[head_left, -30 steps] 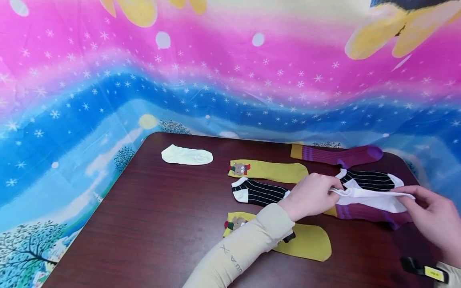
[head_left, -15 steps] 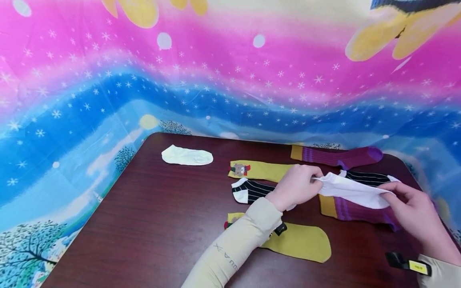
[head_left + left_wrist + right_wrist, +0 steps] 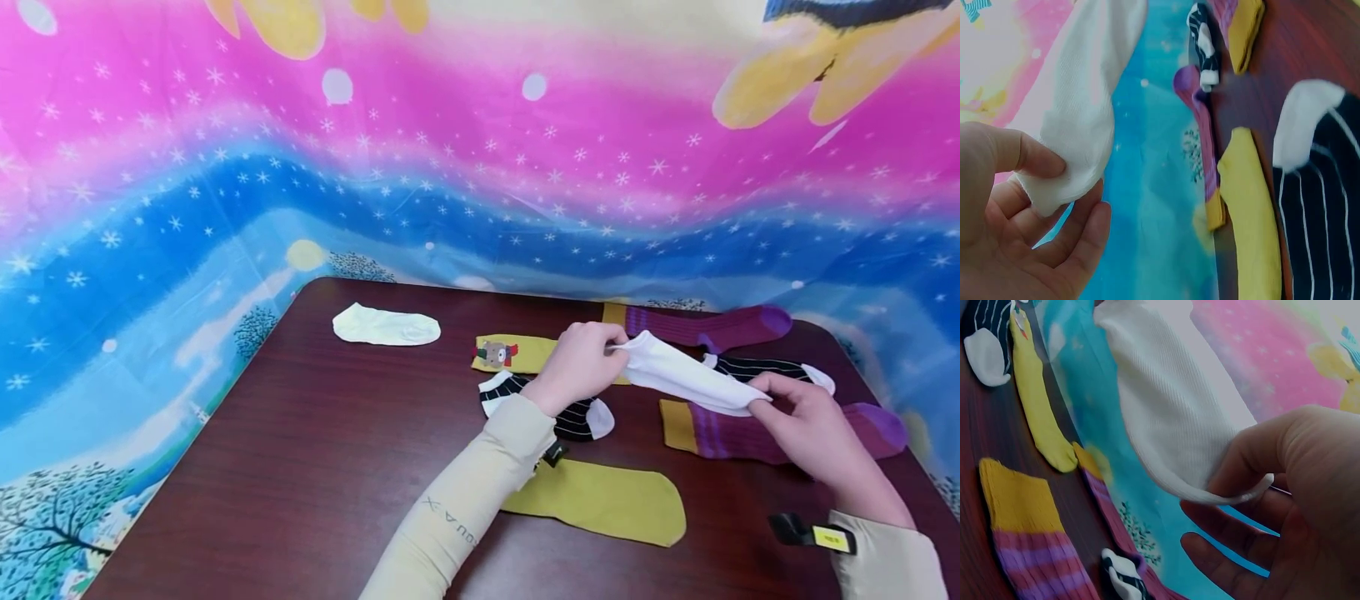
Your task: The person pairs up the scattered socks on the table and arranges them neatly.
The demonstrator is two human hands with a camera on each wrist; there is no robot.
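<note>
Right of centre in the head view, a white sock [image 3: 693, 375] is held above the desk [image 3: 285, 467], its long axis sloping from upper left to lower right. The left hand [image 3: 577, 362] pinches its upper-left end between thumb and fingers; the right hand [image 3: 813, 425] pinches the lower-right end. The knit is thin and finely ribbed, narrowing toward the right hand.

Below it, a ribbed purple sock [image 3: 738, 433] with a mustard cuff lies with its toe to the right. A smooth yellow sock [image 3: 607, 500] lies at lower centre, near a black sock [image 3: 581, 417] with white stripes. A second white sock [image 3: 386, 325] rests flat, nearly level, at the desk's upper left. The desktop is dark reddish-brown with wood grain; behind it hangs a creased pink-and-blue cloth [image 3: 450, 167] printed with snowflakes.
</note>
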